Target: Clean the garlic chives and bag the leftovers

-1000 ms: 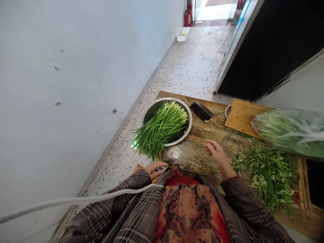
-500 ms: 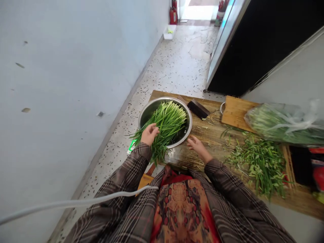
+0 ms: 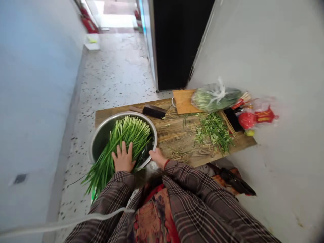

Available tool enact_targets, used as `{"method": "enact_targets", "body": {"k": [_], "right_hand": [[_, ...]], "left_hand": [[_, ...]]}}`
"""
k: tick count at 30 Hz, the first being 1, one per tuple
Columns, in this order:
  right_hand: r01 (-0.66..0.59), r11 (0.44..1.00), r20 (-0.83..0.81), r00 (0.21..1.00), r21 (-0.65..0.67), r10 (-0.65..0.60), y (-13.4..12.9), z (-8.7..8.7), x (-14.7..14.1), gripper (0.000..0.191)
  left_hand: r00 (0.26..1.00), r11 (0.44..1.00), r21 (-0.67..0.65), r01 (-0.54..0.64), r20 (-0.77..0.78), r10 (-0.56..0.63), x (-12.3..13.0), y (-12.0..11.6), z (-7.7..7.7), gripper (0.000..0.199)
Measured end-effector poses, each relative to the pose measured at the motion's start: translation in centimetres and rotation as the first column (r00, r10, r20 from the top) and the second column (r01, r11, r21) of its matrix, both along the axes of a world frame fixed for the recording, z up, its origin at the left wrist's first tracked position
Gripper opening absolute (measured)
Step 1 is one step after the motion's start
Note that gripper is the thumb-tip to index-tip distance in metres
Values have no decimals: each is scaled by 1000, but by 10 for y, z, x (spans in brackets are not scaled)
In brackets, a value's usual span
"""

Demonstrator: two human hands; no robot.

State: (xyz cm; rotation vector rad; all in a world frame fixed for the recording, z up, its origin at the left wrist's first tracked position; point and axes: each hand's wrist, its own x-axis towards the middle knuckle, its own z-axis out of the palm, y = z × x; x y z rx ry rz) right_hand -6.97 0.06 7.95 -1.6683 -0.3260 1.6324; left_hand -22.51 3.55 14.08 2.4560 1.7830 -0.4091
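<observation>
A big bundle of garlic chives (image 3: 131,133) lies in a round metal basin (image 3: 97,135), pale cut ends toward the far side and green tips hanging over the near left rim. My left hand (image 3: 123,158) rests flat on the chives with its fingers spread. At the basin's near right rim, my right hand (image 3: 158,158) is closed on the edge; its fingertips are partly hidden. Both hands are close to the front of the wooden table (image 3: 174,135).
Behind the basin lies a dark block-shaped tool (image 3: 154,111) with a wooden handle. Farther right are a cutting board (image 3: 184,101), a tied plastic bag of greens (image 3: 215,98), a loose pile of trimmings (image 3: 214,131) and red packages (image 3: 253,118). A white cable (image 3: 101,216) crosses in front.
My view has swung to the right. My left hand has gone from loosely curled to spread flat on the chives. My right hand has moved onto the basin's rim.
</observation>
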Motion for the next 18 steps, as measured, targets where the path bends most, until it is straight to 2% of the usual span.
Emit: {"method": "enact_targets", "body": {"k": [2, 5, 8, 9, 11, 12, 14, 16, 18], "right_hand": [[35, 999, -12, 999, 0, -35, -17, 1, -11, 6], [8, 1000, -110, 994, 16, -7, -38, 3, -20, 9], [-126, 987, -278, 949, 104, 151, -44, 1, -1, 22], [-173, 972, -315, 924, 157, 215, -45, -1, 13, 26], [-203, 951, -240, 936, 234, 258, -47, -5, 50, 30], [-178, 954, -139, 967, 241, 215, -50, -7, 73, 31], [-55, 975, 121, 992, 215, 30, -62, -13, 123, 34], [75, 976, 293, 947, 206, -134, -79, -19, 179, 36], [183, 958, 419, 869, 219, -262, -98, -25, 237, 39]], "left_hand": [[996, 997, 3, 73, -53, -73, -13, 8, -1, 82], [980, 985, 3, 174, -97, -172, -27, 18, 2, 72], [964, 968, -33, 247, -92, -249, -32, 23, 7, 70], [960, 963, -38, 266, -80, -269, -31, 23, 9, 70], [957, 958, -19, 287, -45, -288, -26, 22, 14, 68], [958, 958, 2, 288, -19, -288, -22, 20, 16, 68], [958, 959, 67, 274, 66, -278, -13, 17, 18, 67], [931, 955, 135, 265, 222, -290, 1, 14, 18, 69], [860, 948, 166, 271, 400, -316, 20, 11, 15, 70]]}}
